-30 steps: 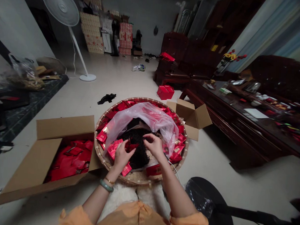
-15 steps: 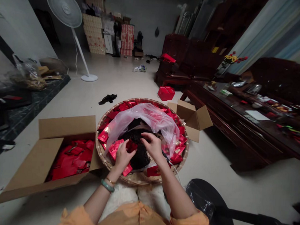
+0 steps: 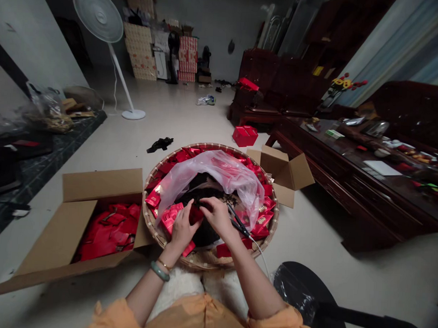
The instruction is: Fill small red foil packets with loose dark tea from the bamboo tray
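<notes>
My left hand holds a small red packet upright between thumb and fingers, over the near-middle of a round woven bamboo basket. At the packet's top edge are the bent, closed fingers of my right hand; what they pinch is hidden. Below both hands, dark loose leaves that look like tea lie in an open clear plastic bag. Red packets surround the bag. A black tong-like tool with a white cord lies just right of my right hand.
An open cardboard box full of red packets stands left of the basket. Another open box is at the far right, by a dark wooden table. A black round stand base sits near right. A white fan stands farther back.
My right hand has moved down and left from above the dark leaves to the red packet's top. More of the black tool now shows. The view has shifted slightly.
</notes>
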